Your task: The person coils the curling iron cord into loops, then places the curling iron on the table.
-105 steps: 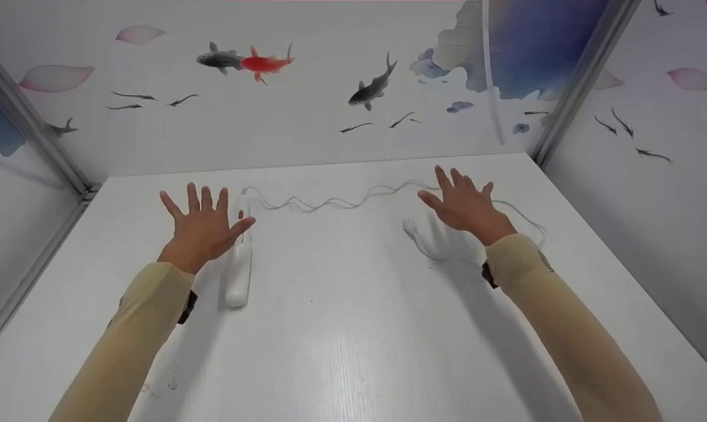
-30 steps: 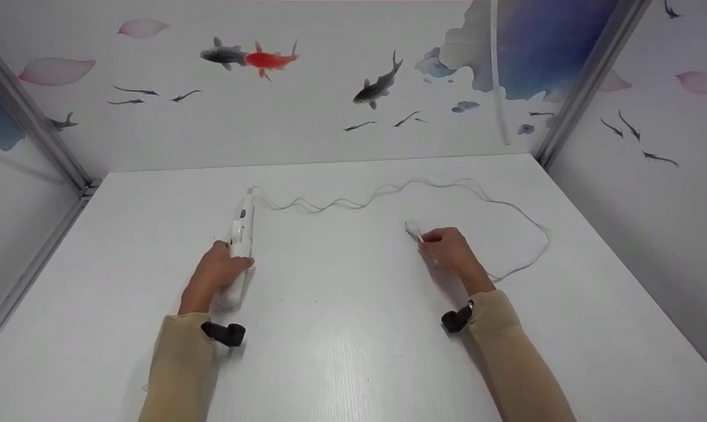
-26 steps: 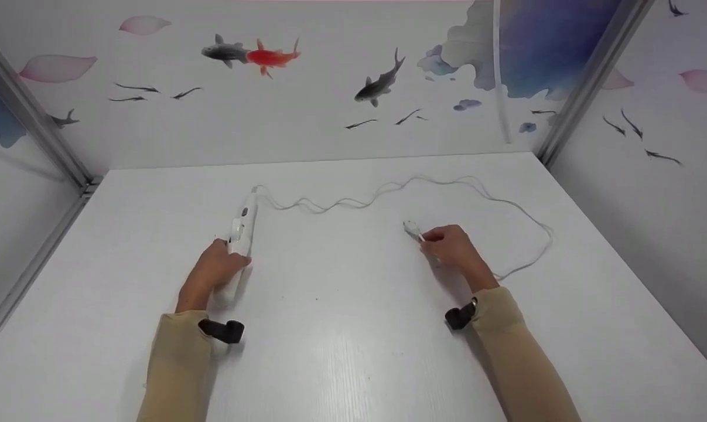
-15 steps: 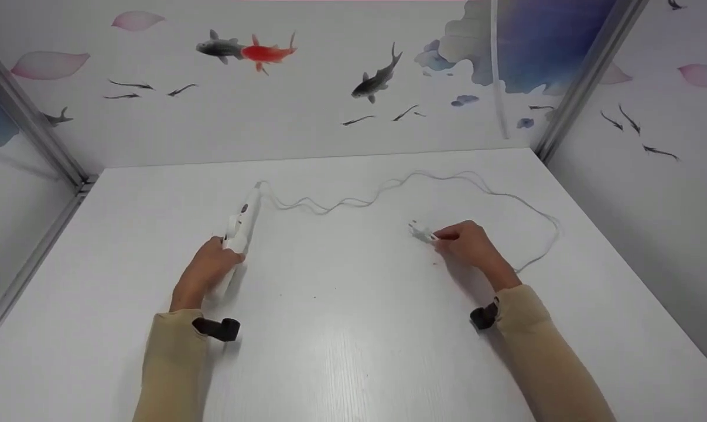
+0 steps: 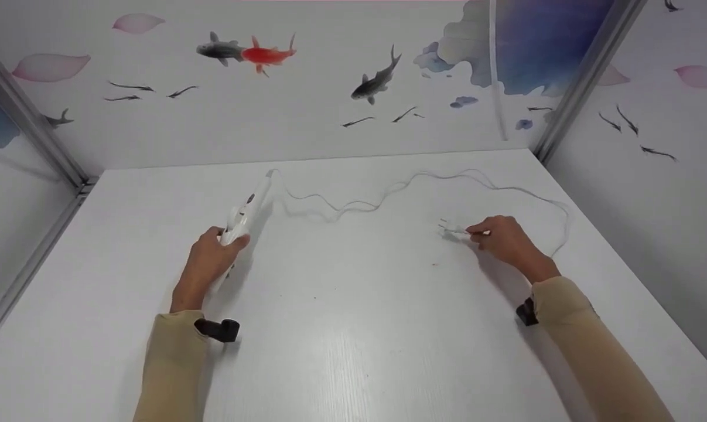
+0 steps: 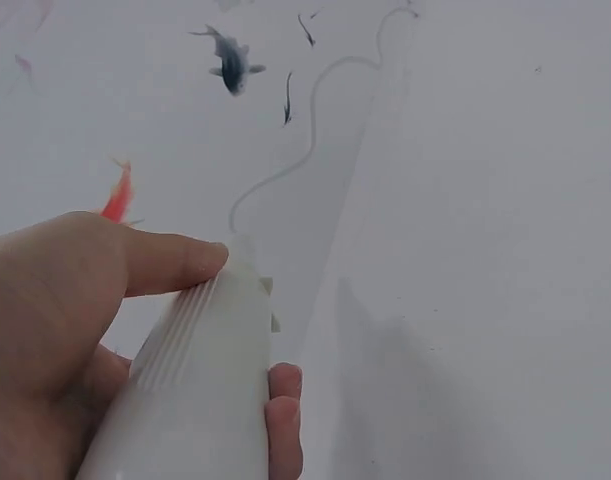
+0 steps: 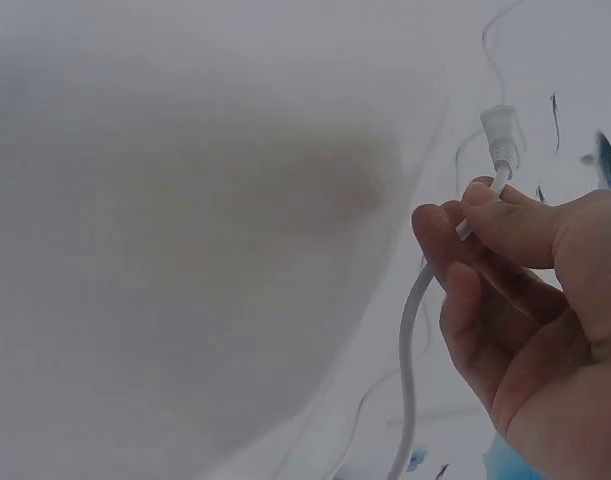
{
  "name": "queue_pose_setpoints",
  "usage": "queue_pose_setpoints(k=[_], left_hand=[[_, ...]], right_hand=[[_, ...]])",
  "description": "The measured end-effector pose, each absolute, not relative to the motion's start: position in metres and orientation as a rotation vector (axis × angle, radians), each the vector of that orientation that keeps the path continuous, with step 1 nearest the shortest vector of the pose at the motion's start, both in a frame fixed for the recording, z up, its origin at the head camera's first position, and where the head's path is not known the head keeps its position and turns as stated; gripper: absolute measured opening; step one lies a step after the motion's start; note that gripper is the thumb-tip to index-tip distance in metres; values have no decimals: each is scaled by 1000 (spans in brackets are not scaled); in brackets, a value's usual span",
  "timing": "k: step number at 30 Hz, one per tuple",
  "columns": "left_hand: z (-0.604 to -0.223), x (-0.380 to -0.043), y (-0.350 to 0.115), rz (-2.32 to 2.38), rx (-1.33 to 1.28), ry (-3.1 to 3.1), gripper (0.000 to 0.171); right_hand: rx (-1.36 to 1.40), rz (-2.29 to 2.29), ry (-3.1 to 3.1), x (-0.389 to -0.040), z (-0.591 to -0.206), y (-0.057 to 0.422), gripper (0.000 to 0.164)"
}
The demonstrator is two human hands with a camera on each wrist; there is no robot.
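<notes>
My left hand (image 5: pixel 207 261) grips a long white corded appliance (image 5: pixel 253 199) shaped like a hair-styling iron. It slants away to the right, its shadow beside it. A dark oval button shows near its far end, and the hand hides its middle. In the left wrist view my thumb lies along the ridged white body (image 6: pixel 210 370). At the right, my right hand (image 5: pixel 508 243) pinches the cord just behind a white plug (image 5: pixel 454 228), whose pins point left. The right wrist view shows thumb and fingers closed on the cord (image 7: pixel 405 345), under the plug (image 7: pixel 499 128).
The thin pale cord (image 5: pixel 359 205) runs in waves across the back of the white table (image 5: pixel 341 351), then loops round to the right hand. Printed panels (image 5: pixel 318 129) with fish and petals stand at the back and sides. Black wrist cameras (image 5: pixel 221 330) sit at both cuffs.
Both hands, earlier spread above the table, came down onto the appliance and the cord. Since then the appliance has tilted with its far end rightward, and the plug has moved right.
</notes>
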State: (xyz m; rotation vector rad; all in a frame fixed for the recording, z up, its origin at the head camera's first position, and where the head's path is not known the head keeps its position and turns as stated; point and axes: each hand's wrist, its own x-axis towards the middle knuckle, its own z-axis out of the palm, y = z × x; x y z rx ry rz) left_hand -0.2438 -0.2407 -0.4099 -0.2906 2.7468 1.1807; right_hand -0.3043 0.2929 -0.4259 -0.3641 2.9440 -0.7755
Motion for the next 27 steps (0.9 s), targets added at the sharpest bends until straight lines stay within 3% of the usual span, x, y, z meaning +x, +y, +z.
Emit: queue_pose_setpoints(k=[10,16,27], left_hand=[[-398,-233,-264,1142,-221,2739,81],[-396,-225,-286,1073,-115,2745,85],[-385,-212,-306,1081,0,2726,77]], right_hand=[[-399,-533,3031,-315,-424,334,25],[-258,-502,2994,-317,-420,358,27],[-87,-483,2940,-323,-410,372,37]])
